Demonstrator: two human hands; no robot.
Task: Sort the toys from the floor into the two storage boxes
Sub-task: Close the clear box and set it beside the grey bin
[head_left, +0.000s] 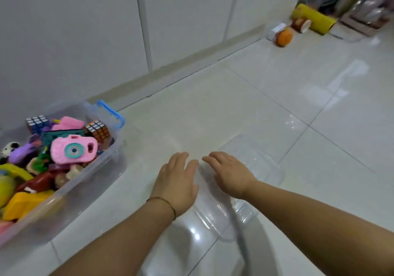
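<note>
A clear storage box [102, 169] with a blue handle [113, 113] stands at the left on the tiled floor, heaped with toys: a pink toy camera [73, 149], two small puzzle cubes [98, 129], a yellow block [23, 204]. A transparent plastic lid [255, 162] lies flat on the floor in front of me. My left hand [177, 182] hovers flat, fingers straight, at the lid's left edge. My right hand [229, 174] lies over the lid with fingers stretched out. Neither hand holds anything.
White cabinet doors [85, 30] and a beige skirting run along the back. At the far right stand an orange round toy [284, 38], a yellow tube [313, 18] and a cluttered pile [358, 2]. Glossy pale tiles [298, 94] stretch between.
</note>
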